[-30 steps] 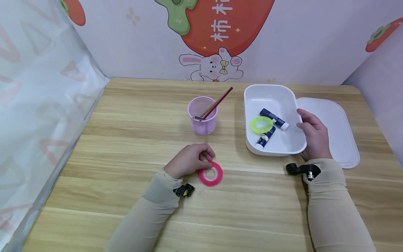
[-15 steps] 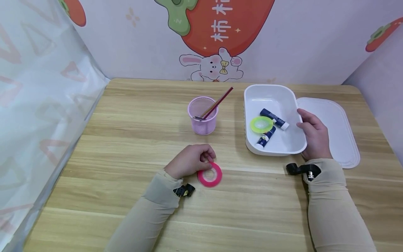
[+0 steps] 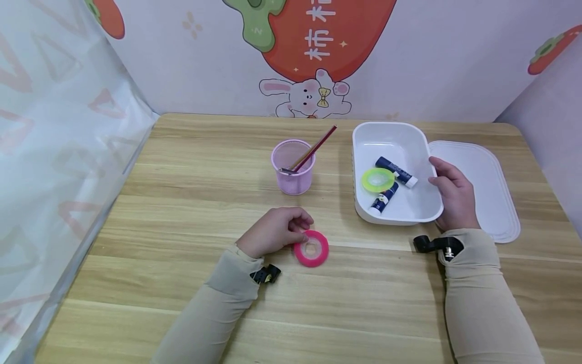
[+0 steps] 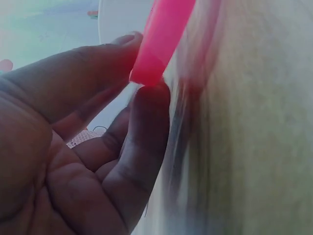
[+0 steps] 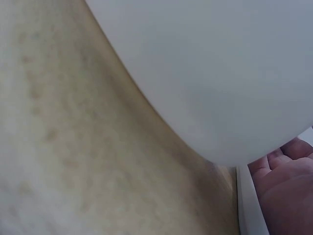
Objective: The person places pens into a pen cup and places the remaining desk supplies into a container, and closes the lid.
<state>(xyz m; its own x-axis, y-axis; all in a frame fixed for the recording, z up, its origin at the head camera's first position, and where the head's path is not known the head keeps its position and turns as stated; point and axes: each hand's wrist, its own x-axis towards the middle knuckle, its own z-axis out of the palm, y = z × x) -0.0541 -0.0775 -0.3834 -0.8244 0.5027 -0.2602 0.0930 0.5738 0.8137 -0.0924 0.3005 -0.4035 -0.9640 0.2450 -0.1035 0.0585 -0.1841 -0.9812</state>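
Note:
My left hand (image 3: 277,232) pinches a roll of pink tape (image 3: 324,248) by its edge, between thumb and fingers. The left wrist view shows the pink tape (image 4: 164,39) edge-on, close over the table. At the right, my right hand (image 3: 454,194) grips the right side of a white plastic box (image 3: 418,210) at its rim. Inside the box lie a yellow-green tape roll (image 3: 365,181) and two dark blue glue sticks (image 3: 392,168) with white ends. The right wrist view has the box's outer wall (image 5: 210,73) close up, with part of the right hand (image 5: 288,191) beside it.
A lilac mesh pen cup (image 3: 294,184) holding several pencils (image 3: 320,140) stands left of the box. The white lid (image 3: 488,187) lies right of the box, partly behind the right hand. A printed wall (image 3: 204,65) bounds the table's (image 3: 182,202) far edge.
The pink tape has shifted slightly to the right and tilted in the left hand's fingers. The right hand and the box have stayed in place.

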